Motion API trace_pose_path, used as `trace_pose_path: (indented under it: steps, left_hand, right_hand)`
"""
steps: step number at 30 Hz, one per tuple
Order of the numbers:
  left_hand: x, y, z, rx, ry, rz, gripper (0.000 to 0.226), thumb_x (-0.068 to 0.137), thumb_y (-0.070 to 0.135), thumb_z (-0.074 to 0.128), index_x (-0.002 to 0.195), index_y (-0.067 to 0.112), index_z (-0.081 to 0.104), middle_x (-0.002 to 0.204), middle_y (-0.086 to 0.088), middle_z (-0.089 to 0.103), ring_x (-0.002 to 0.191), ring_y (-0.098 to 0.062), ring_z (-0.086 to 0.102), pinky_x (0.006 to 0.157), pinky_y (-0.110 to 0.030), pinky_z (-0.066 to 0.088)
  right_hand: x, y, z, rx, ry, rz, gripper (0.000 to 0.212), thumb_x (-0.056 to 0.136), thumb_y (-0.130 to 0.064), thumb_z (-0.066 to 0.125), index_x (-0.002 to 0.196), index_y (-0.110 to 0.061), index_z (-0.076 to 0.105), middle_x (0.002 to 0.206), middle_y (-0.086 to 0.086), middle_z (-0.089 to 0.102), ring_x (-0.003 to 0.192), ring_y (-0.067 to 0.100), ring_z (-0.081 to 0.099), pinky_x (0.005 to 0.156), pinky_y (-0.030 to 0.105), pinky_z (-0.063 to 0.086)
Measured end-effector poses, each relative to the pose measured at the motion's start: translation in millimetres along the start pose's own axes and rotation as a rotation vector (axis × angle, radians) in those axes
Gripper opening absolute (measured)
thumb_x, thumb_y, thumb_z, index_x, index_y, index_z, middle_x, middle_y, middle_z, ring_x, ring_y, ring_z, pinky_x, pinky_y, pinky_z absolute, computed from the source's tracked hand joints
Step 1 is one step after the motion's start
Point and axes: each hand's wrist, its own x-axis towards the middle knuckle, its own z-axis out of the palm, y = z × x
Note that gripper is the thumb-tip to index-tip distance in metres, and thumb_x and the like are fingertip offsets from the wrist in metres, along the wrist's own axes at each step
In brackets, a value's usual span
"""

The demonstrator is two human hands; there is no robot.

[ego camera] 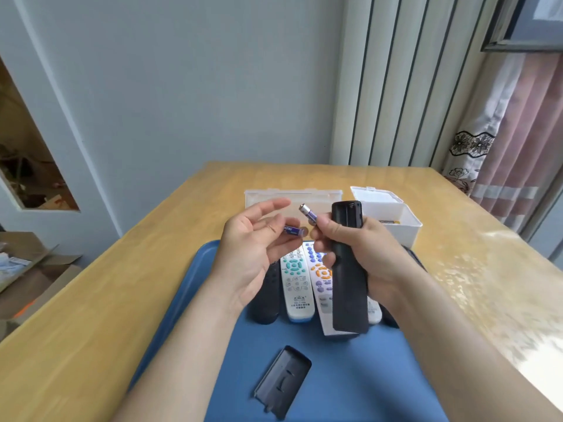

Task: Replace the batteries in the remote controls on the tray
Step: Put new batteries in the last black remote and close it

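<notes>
Above the tray [350, 376], our right grip [376, 254] holds the remote [348, 287] plus one battery [307, 212], our left grip [253, 248] pinches a second battery [292, 230]; next, likely seating both, poles matched.

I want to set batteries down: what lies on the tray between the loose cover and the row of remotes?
Nothing; the head view shows bare blue tray between cover and remotes.

Tray [365, 376] near edge cut off; battery [294, 230] print unreadable.
</notes>
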Motion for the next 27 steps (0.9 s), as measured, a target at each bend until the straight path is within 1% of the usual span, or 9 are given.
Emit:
trace_pose_path:
  steps: [2, 4, 7, 9, 12, 17, 20, 25, 27]
  left_hand:
    - [-4.1, -0.4, -0.8, -0.04, -0.015, -0.045, 0.028, 0.099, -0.001, 0.038, 0.113, 0.006, 0.061, 0.066, -0.003, 0.056, 0.062, -0.014, 0.06, 0.067, -0.029, 0.057]
    - [-5.4, 0.6, -1.2, 0.035, 0.003, -0.087, 0.031, 0.099, 0.001, 0.036, 0.11, 0.006, 0.064, 0.063, -0.002, 0.045, 0.053, -0.01, 0.042, 0.052, -0.021, 0.046]
    - [-7.4, 2.1, -0.6, 0.153, -0.033, -0.114, 0.028, 0.096, 0.004, 0.041, 0.103, 0.003, 0.068, 0.063, -0.003, 0.047, 0.045, -0.008, 0.028, 0.038, -0.017, 0.021]
    - [-9.3, 3.9, -0.9, 0.2, -0.053, -0.1, 0.024, 0.095, 0.009, 0.048, 0.099, 0.002, 0.071, 0.064, -0.003, 0.052, 0.043, -0.008, 0.026, 0.035, -0.016, 0.016]
    - [-12.3, 4.9, 0.7, 0.292, -0.046, -0.04, 0.018, 0.09, 0.013, 0.06, 0.095, 0.003, 0.073, 0.067, -0.004, 0.06, 0.045, -0.01, 0.027, 0.036, -0.014, 0.021]
    - [-17.7, 1.2, 8.5, 0.324, -0.066, 0.076, 0.013, 0.084, 0.006, 0.068, 0.096, 0.004, 0.074, 0.071, -0.014, 0.068, 0.046, -0.016, 0.045, 0.051, -0.024, 0.047]
    - [-24.4, -5.7, 18.0, 0.398, -0.126, 0.149, 0.014, 0.08, 0.0, 0.072, 0.092, 0.005, 0.076, 0.075, -0.013, 0.07, 0.057, -0.026, 0.061, 0.058, -0.034, 0.058]
    - [-29.8, -16.7, 22.8, 0.673, -0.147, 0.398, 0.024, 0.076, -0.003, 0.075, 0.093, 0.013, 0.077, 0.095, 0.007, 0.07, 0.074, -0.004, 0.067, 0.054, -0.021, 0.057]
    - [-29.1, -18.9, 21.0, 0.753, -0.155, 0.48, 0.024, 0.078, 0.002, 0.076, 0.097, 0.017, 0.077, 0.091, 0.005, 0.071, 0.066, -0.004, 0.067, 0.054, -0.021, 0.056]
  right_hand:
    - [-4.5, 9.9, 0.6, 0.107, -0.011, 0.025, 0.009, 0.091, -0.011, 0.063, 0.091, -0.002, 0.063, 0.067, 0.006, 0.062, 0.054, 0.012, 0.055, 0.043, 0.019, 0.044]
    - [-6.6, 17.4, 3.5, 0.134, -0.021, 0.047, 0.009, 0.092, -0.01, 0.062, 0.09, -0.002, 0.063, 0.065, 0.007, 0.061, 0.051, 0.012, 0.054, 0.042, 0.019, 0.044]
    - [-8.2, 24.1, 5.6, 0.115, -0.041, 0.047, 0.009, 0.092, -0.011, 0.064, 0.086, -0.004, 0.064, 0.066, 0.007, 0.06, 0.052, 0.012, 0.053, 0.043, 0.019, 0.043]
    - [-9.6, 25.2, 6.1, 0.092, -0.044, 0.04, 0.009, 0.092, -0.012, 0.064, 0.086, -0.005, 0.065, 0.067, 0.007, 0.06, 0.052, 0.013, 0.052, 0.044, 0.019, 0.042]
    - [-10.1, 25.2, 6.1, 0.116, -0.025, 0.047, 0.014, 0.093, -0.018, 0.063, 0.087, -0.005, 0.066, 0.068, 0.008, 0.059, 0.053, 0.013, 0.052, 0.044, 0.019, 0.042]
    - [-8.8, 23.4, 6.8, 0.361, 0.043, 0.186, 0.061, 0.093, -0.062, 0.044, 0.093, -0.005, 0.066, 0.067, 0.01, 0.057, 0.049, 0.018, 0.046, 0.039, 0.02, 0.038]
    - [-9.7, 23.1, 5.6, 0.39, 0.138, 0.164, 0.064, 0.094, -0.063, 0.043, 0.085, -0.006, 0.069, 0.061, 0.009, 0.058, 0.046, 0.019, 0.046, 0.04, 0.021, 0.037]
    - [-13.1, 20.4, 10.8, 0.329, 0.187, 0.148, 0.059, 0.096, -0.058, 0.045, 0.07, -0.014, 0.075, 0.063, 0.004, 0.064, 0.047, 0.018, 0.054, 0.048, 0.024, 0.04]
    - [-14.4, 20.7, 9.7, 0.311, 0.208, 0.151, 0.059, 0.096, -0.058, 0.044, 0.072, -0.014, 0.075, 0.064, 0.005, 0.066, 0.048, 0.018, 0.058, 0.049, 0.024, 0.043]
